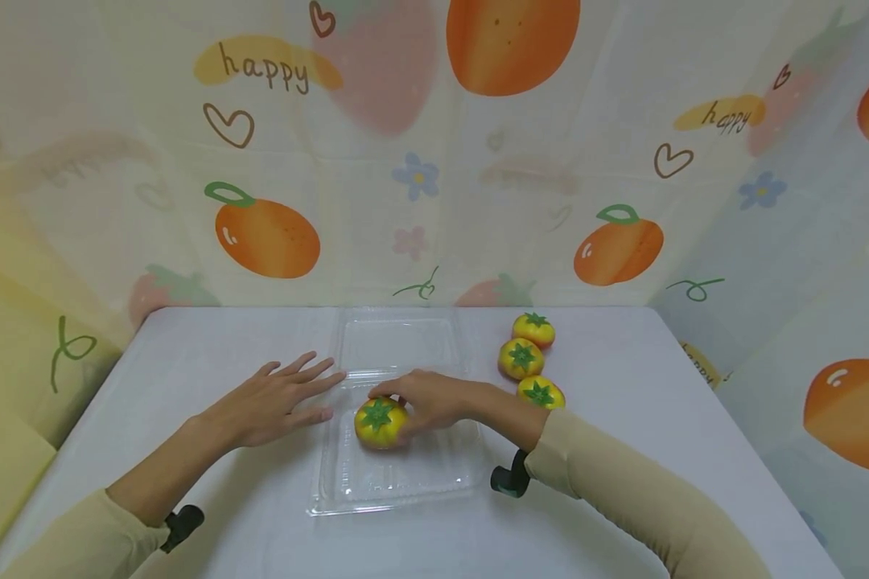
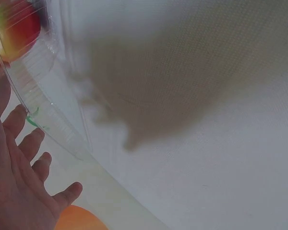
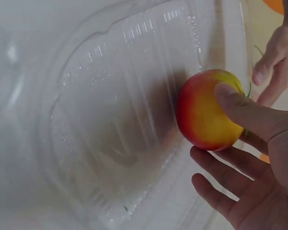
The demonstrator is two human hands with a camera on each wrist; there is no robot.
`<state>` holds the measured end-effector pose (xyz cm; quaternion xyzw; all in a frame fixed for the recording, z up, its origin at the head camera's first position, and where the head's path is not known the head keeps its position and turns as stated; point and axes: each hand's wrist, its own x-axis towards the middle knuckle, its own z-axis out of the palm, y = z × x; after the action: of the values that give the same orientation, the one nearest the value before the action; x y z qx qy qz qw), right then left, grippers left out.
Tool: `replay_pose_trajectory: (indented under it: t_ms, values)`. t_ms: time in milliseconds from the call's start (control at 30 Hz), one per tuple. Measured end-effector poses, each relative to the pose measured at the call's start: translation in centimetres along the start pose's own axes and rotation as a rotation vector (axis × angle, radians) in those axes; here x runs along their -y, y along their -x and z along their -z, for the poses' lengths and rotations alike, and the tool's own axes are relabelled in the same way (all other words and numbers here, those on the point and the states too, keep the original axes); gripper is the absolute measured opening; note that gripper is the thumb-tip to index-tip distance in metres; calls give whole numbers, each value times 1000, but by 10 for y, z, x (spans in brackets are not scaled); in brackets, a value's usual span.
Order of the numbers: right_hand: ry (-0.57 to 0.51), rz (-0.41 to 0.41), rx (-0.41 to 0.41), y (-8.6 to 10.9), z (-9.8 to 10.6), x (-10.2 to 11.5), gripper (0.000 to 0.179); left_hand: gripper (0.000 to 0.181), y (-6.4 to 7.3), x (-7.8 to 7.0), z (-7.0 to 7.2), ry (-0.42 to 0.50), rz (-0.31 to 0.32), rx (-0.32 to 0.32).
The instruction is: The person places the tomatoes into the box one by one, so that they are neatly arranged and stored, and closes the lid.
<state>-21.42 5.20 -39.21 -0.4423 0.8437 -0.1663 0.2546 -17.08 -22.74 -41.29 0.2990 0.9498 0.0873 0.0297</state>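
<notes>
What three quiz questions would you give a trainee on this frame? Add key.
1. How many fruits lie outside the clear container?
2. True or false: the left hand has its fingers spread and holds no fruit.
3. Seen from the head camera, where does the right hand hold its fruit? A) over the container's far half; B) over its near half; C) right of it.

Key: 1. Three; 2. True; 3. B
</notes>
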Motion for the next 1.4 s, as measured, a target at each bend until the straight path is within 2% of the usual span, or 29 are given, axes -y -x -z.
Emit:
replay_pose_trajectory:
  t_ms: [233,733,967,1167,1400]
  values:
    - [36,16,-28,-9,-4,6,63,63,0,1,0,9,-4,3]
    - [189,-44,-106,-14,-6,14,65,61,0,0,1,-8,-13,4]
    - [182,-72,-102,-12,-7,15,67,61,0,-1,3,-11,-14,5]
    - [147,-82,-102,1,-5,11,70,63,0,-2,3,5,0,14]
    - [73,-133,-122,38,1,0,77,63,0,-3,3,10,7,18]
